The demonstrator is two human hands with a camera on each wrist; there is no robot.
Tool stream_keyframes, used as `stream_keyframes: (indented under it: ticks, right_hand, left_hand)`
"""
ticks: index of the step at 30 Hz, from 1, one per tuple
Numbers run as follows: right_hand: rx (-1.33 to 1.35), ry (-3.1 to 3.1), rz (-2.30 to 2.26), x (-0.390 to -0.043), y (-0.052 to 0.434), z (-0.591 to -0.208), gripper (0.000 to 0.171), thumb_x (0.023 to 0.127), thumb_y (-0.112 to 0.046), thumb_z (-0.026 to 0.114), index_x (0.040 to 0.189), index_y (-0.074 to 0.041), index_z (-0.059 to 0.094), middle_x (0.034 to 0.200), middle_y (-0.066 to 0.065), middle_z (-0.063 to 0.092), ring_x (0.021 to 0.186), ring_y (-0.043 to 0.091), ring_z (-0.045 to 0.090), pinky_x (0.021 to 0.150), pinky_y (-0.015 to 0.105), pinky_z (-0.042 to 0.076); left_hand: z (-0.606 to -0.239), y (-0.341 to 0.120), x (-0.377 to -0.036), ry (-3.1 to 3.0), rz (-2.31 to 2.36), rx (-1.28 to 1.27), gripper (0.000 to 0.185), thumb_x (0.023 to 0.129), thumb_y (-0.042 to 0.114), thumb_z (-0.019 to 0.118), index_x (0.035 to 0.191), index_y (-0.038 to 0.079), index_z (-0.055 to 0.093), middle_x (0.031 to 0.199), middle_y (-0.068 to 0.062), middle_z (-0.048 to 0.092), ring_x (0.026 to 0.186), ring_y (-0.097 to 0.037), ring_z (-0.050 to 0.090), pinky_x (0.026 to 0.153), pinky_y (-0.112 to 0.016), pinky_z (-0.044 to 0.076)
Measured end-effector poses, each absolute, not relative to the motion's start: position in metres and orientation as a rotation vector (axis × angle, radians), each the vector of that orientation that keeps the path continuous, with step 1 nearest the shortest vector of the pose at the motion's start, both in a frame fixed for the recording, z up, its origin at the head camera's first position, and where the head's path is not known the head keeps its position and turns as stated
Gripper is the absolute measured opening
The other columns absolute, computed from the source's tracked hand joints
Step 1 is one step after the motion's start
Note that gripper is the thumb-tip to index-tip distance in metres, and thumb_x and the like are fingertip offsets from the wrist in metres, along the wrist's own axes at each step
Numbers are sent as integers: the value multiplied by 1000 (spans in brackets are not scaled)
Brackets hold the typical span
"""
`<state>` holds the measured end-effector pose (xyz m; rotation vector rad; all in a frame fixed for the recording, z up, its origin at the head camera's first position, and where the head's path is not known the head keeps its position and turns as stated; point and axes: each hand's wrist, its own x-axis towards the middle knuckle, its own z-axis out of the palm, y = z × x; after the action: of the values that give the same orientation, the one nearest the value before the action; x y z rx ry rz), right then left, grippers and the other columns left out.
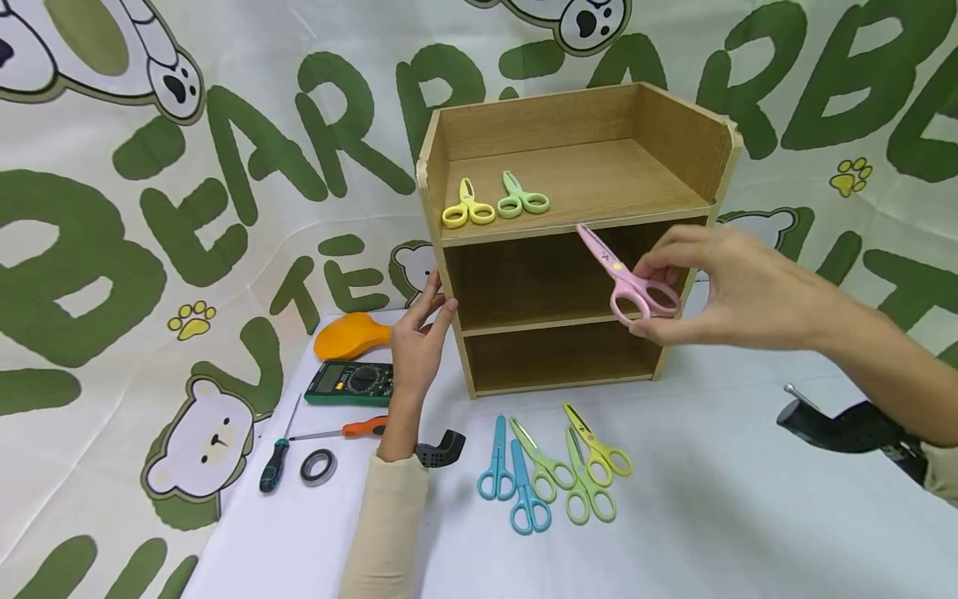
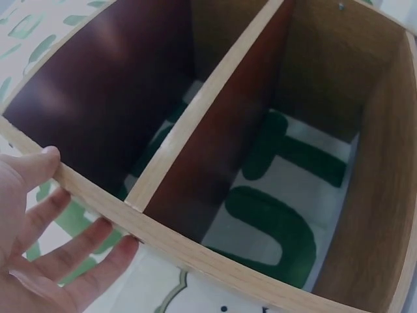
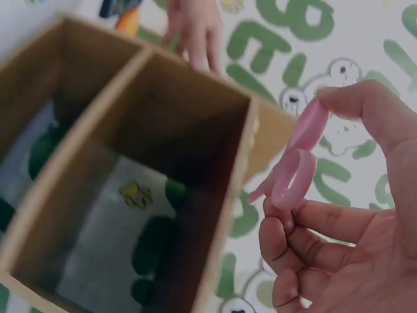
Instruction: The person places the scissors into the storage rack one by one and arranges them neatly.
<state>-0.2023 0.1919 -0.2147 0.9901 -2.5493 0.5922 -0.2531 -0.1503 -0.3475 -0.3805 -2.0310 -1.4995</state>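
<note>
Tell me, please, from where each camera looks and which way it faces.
Head: worn on the person's head, facing forward and down at the wooden shelf; the left hand, right hand and both sleeves show.
Left wrist: worn on that wrist, looking past the left hand into the shelf's compartments; no other hand shows.
Right wrist: worn on that wrist, looking at the right hand holding the pink scissors, with the shelf alongside; the left hand shows near the top.
Shared: head and right wrist both show both hands, shelf and pink scissors.
</note>
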Motion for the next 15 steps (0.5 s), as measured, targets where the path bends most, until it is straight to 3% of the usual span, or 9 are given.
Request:
stream_keyframes:
  ticks: [5,15]
  right_hand:
    - [908,-2530,567,-230,189,-185,39,73,-28,90,104,-10,76,94,-3,61,81,12,52,63,20,40]
    - [832,-2666,511,-284,171,-165,48,80,-42,80,108,-2,74,96,9,59,88,20,48,70,35,38]
  left_hand:
    - [-348,-150,-252,-2036,-1498,-365,51,98,13,66,147,10,51,145,-5,54,120,-27,62,92,-46,56]
    - [-348,-149,-252,-2034,-1486,-373,51,98,12,66,147,11,51,144,-5,54,120,-27,62,91,-44,56]
